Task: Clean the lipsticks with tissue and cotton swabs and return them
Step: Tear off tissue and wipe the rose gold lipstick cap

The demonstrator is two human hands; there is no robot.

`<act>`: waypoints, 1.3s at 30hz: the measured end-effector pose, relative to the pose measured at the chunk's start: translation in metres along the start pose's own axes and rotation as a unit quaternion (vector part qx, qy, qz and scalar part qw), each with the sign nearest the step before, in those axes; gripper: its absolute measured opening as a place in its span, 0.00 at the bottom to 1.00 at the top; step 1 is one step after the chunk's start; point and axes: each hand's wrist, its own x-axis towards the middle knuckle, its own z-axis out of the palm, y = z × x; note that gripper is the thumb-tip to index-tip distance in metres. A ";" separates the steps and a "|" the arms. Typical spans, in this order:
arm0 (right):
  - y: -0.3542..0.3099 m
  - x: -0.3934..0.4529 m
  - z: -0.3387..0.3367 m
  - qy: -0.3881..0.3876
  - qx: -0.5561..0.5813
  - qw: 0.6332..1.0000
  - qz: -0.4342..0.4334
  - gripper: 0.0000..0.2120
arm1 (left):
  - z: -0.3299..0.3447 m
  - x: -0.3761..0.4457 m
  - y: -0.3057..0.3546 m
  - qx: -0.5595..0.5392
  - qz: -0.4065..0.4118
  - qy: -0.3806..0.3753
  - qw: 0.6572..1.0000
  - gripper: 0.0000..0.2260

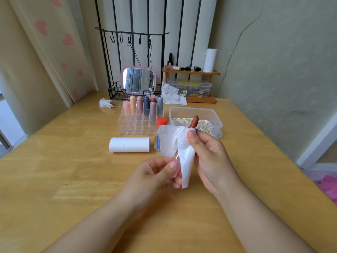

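The brown lipstick (193, 121) sticks up out of the white tissue (182, 152) wrapped around it, up in the air above the desk (73, 161). My right hand (207, 154) holds it through the tissue, with my thumb pressed near the top. My left hand (156, 170) is just below and pinches the bottom end. Behind them are the box of cotton swabs (195, 121), the red-capped bottle (160, 132), the tissue roll (129, 144) and the clear rack (140, 123) with more lipsticks.
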 end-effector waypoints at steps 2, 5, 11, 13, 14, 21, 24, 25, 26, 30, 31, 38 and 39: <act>-0.001 0.000 0.001 0.003 0.001 1.000 -0.004 0.11 | 0.002 0.001 0.002 -0.005 0.020 0.034 0.999 0.13; 0.001 0.000 0.003 0.016 0.001 1.000 -0.007 0.12 | 0.005 0.001 0.002 -0.011 0.033 0.093 0.995 0.08; 0.000 -0.001 0.003 0.015 0.009 1.000 0.001 0.13 | 0.004 0.002 -0.001 0.017 0.013 0.065 0.998 0.19; 0.000 -0.001 0.003 0.012 0.014 1.000 0.003 0.10 | 0.004 0.001 -0.001 -0.004 -0.018 0.028 0.999 0.27; 0.000 -0.001 0.003 0.009 0.017 1.000 0.003 0.09 | 0.003 0.001 -0.001 0.000 -0.021 0.015 1.000 0.27; 0.001 0.000 0.006 0.028 0.008 1.000 -0.003 0.11 | 0.004 0.001 -0.004 0.018 0.038 0.119 0.992 0.09; 0.001 0.000 0.005 0.031 0.007 0.999 0.000 0.13 | 0.007 0.002 -0.005 0.024 0.024 0.120 0.992 0.09; 0.000 0.000 0.004 0.028 0.007 1.000 0.000 0.14 | 0.007 0.002 -0.005 0.013 0.011 0.100 0.995 0.14; -0.001 -0.001 0.003 0.023 0.008 1.000 0.000 0.14 | 0.005 0.002 -0.005 -0.001 -0.005 0.077 0.997 0.20; -0.002 0.000 0.001 0.015 0.003 1.000 -0.002 0.15 | 0.003 0.001 -0.004 0.024 -0.011 0.045 0.999 0.21; -0.002 0.000 0.002 0.017 0.002 1.000 -0.002 0.15 | 0.002 0.001 -0.005 0.030 0.002 0.063 0.998 0.18; -0.001 -0.001 0.004 0.015 0.019 1.000 -0.004 0.12 | 0.002 0.000 -0.004 0.074 0.056 0.144 0.985 0.06; -0.002 -0.001 0.003 0.013 0.022 1.000 0.000 0.12 | 0.002 0.000 -0.004 0.083 0.057 0.136 0.986 0.07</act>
